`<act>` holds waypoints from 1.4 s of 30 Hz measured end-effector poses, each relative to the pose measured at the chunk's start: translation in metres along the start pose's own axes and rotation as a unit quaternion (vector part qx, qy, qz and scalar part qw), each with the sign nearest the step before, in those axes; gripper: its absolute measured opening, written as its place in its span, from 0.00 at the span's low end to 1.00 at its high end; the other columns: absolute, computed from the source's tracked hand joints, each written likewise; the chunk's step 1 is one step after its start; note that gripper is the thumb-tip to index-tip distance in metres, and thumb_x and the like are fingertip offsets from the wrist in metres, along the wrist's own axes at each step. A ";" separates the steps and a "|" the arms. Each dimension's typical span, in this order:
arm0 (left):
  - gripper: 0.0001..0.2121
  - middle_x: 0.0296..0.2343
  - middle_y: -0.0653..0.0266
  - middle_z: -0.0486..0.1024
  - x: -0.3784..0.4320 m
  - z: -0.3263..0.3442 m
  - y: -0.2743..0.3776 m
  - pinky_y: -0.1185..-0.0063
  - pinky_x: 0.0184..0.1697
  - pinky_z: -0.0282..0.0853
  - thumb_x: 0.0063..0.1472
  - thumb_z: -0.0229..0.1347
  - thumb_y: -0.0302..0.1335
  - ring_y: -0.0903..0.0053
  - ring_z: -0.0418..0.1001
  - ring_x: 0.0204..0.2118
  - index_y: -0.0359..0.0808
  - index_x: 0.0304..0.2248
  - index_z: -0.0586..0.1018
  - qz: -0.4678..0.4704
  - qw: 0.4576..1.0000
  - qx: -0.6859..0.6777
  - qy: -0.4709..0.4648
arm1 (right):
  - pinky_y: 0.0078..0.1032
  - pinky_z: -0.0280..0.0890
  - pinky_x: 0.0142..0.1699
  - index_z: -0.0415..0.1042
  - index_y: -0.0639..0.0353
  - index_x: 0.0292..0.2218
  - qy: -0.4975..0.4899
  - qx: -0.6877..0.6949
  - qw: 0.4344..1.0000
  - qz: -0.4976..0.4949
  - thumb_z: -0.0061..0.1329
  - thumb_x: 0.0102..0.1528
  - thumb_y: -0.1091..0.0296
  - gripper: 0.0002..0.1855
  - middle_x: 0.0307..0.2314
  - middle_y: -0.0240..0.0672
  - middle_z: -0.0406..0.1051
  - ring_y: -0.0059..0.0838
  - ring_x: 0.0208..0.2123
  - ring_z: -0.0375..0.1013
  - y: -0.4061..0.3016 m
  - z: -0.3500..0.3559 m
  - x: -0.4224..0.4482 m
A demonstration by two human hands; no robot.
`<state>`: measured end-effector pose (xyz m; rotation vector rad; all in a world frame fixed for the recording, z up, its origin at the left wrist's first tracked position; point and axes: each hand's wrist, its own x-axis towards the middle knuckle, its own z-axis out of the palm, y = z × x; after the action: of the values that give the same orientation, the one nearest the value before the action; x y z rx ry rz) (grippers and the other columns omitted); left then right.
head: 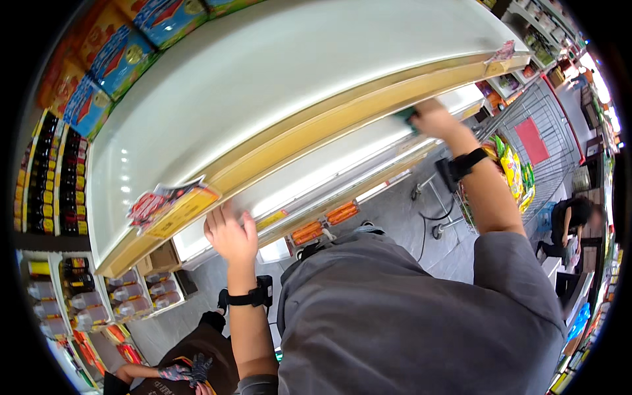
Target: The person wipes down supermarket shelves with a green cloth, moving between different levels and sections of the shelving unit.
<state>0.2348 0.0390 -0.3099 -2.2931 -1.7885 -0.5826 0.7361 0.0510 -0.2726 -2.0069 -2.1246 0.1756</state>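
My right hand (437,118) is blurred and grips a dark green cloth or pad (408,117) against the white lower shelf board (316,170), beneath the upper shelf's front edge. My left hand (233,232) has its thumb apart from the fingers. Its fingertips reach the underside of the yellow price rail (316,128), beside a yellow price card (183,213) with a red promotional sign (150,205). Above the rail spreads the glossy white upper shelf (276,69). Both my wrists wear black straps.
Bright packets (118,59) line the far left of the upper shelf, near dark bottles (47,182). A wire shopping cart (548,118) holds yellow-green bags (511,168) at right. Orange packs (323,222) sit low ahead. A gloved co-worker (182,360) is at lower left; another person (570,222) is at right.
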 end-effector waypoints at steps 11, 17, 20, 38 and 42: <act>0.22 0.55 0.57 0.64 -0.006 0.001 -0.004 0.60 0.59 0.49 0.57 0.49 0.33 0.58 0.55 0.61 0.37 0.52 0.69 0.005 1.000 0.019 0.016 | 0.37 0.63 0.54 0.72 0.57 0.42 0.139 0.020 0.990 0.028 0.46 0.44 0.74 0.20 0.42 0.44 0.71 0.48 0.46 0.68 0.099 -0.019 -0.036; 0.23 0.55 0.56 0.65 -0.014 0.009 -0.008 0.61 0.60 0.47 0.57 0.50 0.35 0.58 0.56 0.61 0.37 0.52 0.70 -0.047 0.997 0.043 0.049 | 0.38 0.63 0.54 0.72 0.58 0.43 0.118 0.067 0.987 -0.090 0.46 0.44 0.74 0.21 0.41 0.45 0.70 0.48 0.46 0.67 0.063 -0.005 -0.029; 0.22 0.55 0.56 0.64 -0.019 0.013 -0.010 0.61 0.61 0.46 0.58 0.50 0.35 0.58 0.55 0.61 0.37 0.51 0.71 -0.068 0.995 0.038 0.066 | 0.40 0.61 0.56 0.71 0.59 0.44 0.116 0.092 0.986 -0.081 0.44 0.44 0.75 0.22 0.42 0.48 0.69 0.51 0.48 0.66 0.096 -0.012 -0.033; 0.20 0.58 0.53 0.59 -0.012 0.034 -0.008 0.54 0.61 0.40 0.62 0.45 0.36 0.52 0.48 0.63 0.38 0.51 0.71 -0.111 0.991 0.027 0.075 | 0.34 0.59 0.58 0.61 0.56 0.56 -0.019 -0.034 0.991 0.129 0.38 0.52 0.78 0.29 0.53 0.47 0.61 0.47 0.54 0.63 0.210 -0.036 0.048; 0.21 0.59 0.53 0.58 -0.019 0.028 -0.010 0.55 0.62 0.40 0.61 0.46 0.37 0.52 0.48 0.63 0.37 0.51 0.72 -0.132 0.989 0.035 0.052 | 0.35 0.59 0.58 0.61 0.54 0.57 -0.061 -0.085 0.994 0.040 0.38 0.51 0.77 0.30 0.54 0.46 0.61 0.45 0.54 0.64 0.179 -0.041 0.025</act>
<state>0.2270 0.0353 -0.3440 -1.9569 -2.0415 -0.6547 0.9180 0.0850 -0.2727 -2.2322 -2.2017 0.1368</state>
